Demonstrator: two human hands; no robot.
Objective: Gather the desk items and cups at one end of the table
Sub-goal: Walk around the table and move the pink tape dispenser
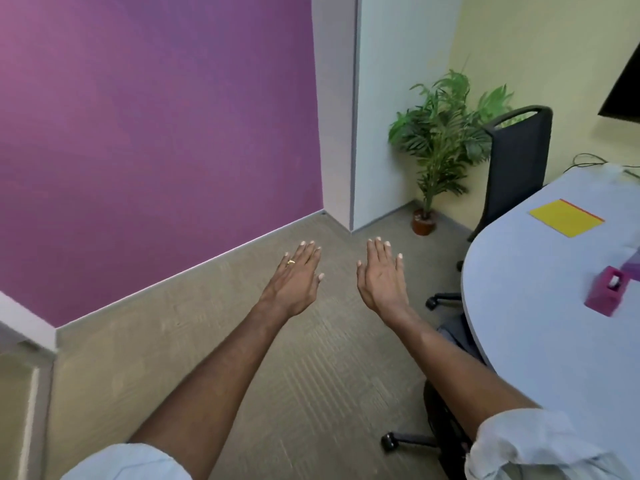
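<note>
My left hand (pixel 296 278) and my right hand (pixel 381 275) are stretched out flat over the carpet, palms down, fingers apart, holding nothing. Both hover to the left of the pale rounded table (pixel 540 334). On the table lies a yellow pad (pixel 566 217) with a red edge, far right. Nearer me stands a pink tape dispenser (pixel 607 294). A purple item (pixel 633 263) shows partly at the right frame edge. No cups are in view.
A black office chair (pixel 517 168) stands at the table's far end, another chair's base (pixel 440 441) under its near side. A potted plant (pixel 440 140) fills the corner. A purple wall (pixel 156 133) is on the left. Cables (pixel 588 159) lie at the table's back.
</note>
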